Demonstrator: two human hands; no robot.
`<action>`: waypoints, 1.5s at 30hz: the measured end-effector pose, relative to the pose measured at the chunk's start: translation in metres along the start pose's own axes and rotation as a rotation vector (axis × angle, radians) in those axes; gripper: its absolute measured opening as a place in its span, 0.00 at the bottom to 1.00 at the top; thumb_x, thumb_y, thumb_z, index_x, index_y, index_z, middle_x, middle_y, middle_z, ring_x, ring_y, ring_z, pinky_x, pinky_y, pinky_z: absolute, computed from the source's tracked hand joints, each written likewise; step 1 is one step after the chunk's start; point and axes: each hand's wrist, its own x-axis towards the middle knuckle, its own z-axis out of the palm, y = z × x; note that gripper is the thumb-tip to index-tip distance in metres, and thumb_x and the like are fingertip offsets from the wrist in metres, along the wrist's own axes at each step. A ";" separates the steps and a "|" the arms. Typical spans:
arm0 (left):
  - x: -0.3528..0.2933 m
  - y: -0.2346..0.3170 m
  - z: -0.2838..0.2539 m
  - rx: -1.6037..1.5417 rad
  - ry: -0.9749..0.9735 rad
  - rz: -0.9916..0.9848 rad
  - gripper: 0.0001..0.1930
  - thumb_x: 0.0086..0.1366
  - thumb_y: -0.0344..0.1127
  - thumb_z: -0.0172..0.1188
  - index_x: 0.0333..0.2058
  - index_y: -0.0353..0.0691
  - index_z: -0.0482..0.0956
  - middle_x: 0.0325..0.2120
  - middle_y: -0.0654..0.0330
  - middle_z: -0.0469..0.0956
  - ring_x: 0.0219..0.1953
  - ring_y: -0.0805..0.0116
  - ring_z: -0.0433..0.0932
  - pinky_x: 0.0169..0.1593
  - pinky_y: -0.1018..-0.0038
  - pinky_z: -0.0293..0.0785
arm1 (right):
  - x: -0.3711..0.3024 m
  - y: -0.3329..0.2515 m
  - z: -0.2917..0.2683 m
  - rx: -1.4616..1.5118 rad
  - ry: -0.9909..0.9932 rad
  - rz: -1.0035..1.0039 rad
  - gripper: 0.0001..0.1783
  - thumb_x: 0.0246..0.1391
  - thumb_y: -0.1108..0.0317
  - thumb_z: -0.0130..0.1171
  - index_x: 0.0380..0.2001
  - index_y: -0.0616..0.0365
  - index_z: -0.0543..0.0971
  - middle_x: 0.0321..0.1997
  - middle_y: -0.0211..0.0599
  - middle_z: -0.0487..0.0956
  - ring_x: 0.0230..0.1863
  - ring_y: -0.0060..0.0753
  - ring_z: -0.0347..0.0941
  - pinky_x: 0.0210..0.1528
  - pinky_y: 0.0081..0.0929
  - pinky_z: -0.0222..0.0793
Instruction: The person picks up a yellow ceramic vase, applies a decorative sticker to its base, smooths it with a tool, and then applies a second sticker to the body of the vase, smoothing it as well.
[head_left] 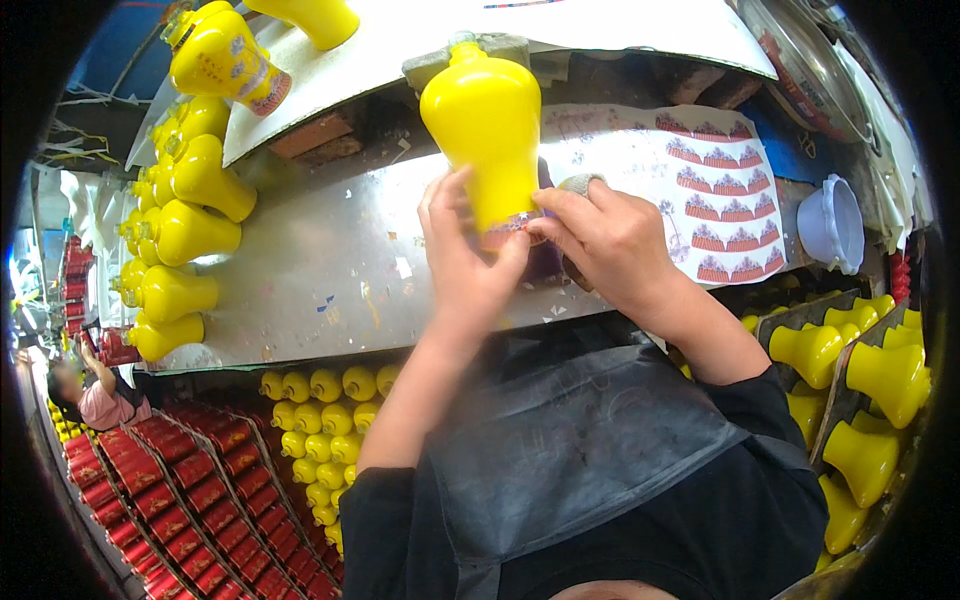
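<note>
A glossy yellow bottle (pixel 490 110) with a clear glass mouth lies on its side, its neck pointing away from me. Around its base runs a patterned decal strip (pixel 508 232) in red and purple. My left hand (pixel 455 245) cups the lower left side of the bottle, fingers along its side and thumb at the base. With thumb and forefinger, my right hand (pixel 610 235) pinches at the decal on the right side of the base. A small grey rounded thing (pixel 579 184) shows behind the right fingers; its kind cannot be made out. A stone-like block (pixel 424 66) lies under the bottle's neck.
A printed decal sheet (pixel 715 200) lies right of my hands, before a pale lilac tub (pixel 832 225). Yellow bottles (pixel 205 178) line the metal table's (pixel 320 270) left side. Racks of yellow bottles (pixel 890 375) and red cylinders (pixel 200 490) stand below. Another person (pixel 110 400) is far left.
</note>
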 end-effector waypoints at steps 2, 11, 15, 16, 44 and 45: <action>-0.001 -0.001 0.003 -0.073 0.016 -0.035 0.40 0.54 0.30 0.68 0.67 0.40 0.62 0.62 0.47 0.61 0.64 0.51 0.65 0.66 0.58 0.64 | 0.006 0.000 -0.003 -0.027 -0.017 -0.030 0.09 0.56 0.62 0.68 0.36 0.54 0.82 0.27 0.37 0.77 0.25 0.38 0.80 0.27 0.33 0.75; -0.001 -0.003 0.006 -0.020 0.032 -0.005 0.41 0.51 0.29 0.68 0.66 0.40 0.63 0.61 0.47 0.63 0.63 0.50 0.66 0.65 0.58 0.66 | 0.018 -0.004 -0.007 -0.092 -0.102 -0.052 0.08 0.54 0.64 0.68 0.29 0.53 0.79 0.27 0.37 0.77 0.27 0.39 0.81 0.29 0.34 0.77; 0.000 -0.003 0.005 0.027 0.040 0.033 0.41 0.51 0.29 0.68 0.66 0.40 0.63 0.60 0.47 0.63 0.62 0.50 0.66 0.65 0.58 0.66 | 0.020 -0.004 -0.007 -0.093 -0.069 -0.068 0.10 0.56 0.69 0.71 0.40 0.59 0.85 0.26 0.39 0.80 0.24 0.36 0.80 0.26 0.28 0.75; 0.000 -0.003 0.005 0.028 0.040 0.032 0.41 0.51 0.29 0.68 0.66 0.40 0.63 0.60 0.46 0.63 0.62 0.49 0.66 0.65 0.58 0.66 | 0.020 -0.003 -0.008 -0.049 -0.076 -0.046 0.10 0.56 0.67 0.70 0.39 0.58 0.83 0.27 0.40 0.80 0.26 0.38 0.81 0.28 0.31 0.76; -0.003 0.001 -0.006 0.179 -0.034 0.203 0.52 0.50 0.39 0.78 0.72 0.45 0.59 0.64 0.43 0.61 0.63 0.46 0.65 0.67 0.54 0.63 | 0.018 0.025 0.018 0.788 -0.257 0.716 0.40 0.55 0.48 0.68 0.63 0.65 0.74 0.44 0.53 0.84 0.38 0.34 0.83 0.42 0.30 0.79; -0.003 0.003 -0.006 0.285 -0.028 0.222 0.51 0.51 0.39 0.79 0.72 0.46 0.60 0.64 0.45 0.61 0.60 0.50 0.67 0.65 0.57 0.66 | 0.014 0.022 0.018 0.722 -0.314 0.723 0.41 0.55 0.47 0.68 0.63 0.65 0.74 0.45 0.54 0.84 0.39 0.36 0.83 0.43 0.31 0.79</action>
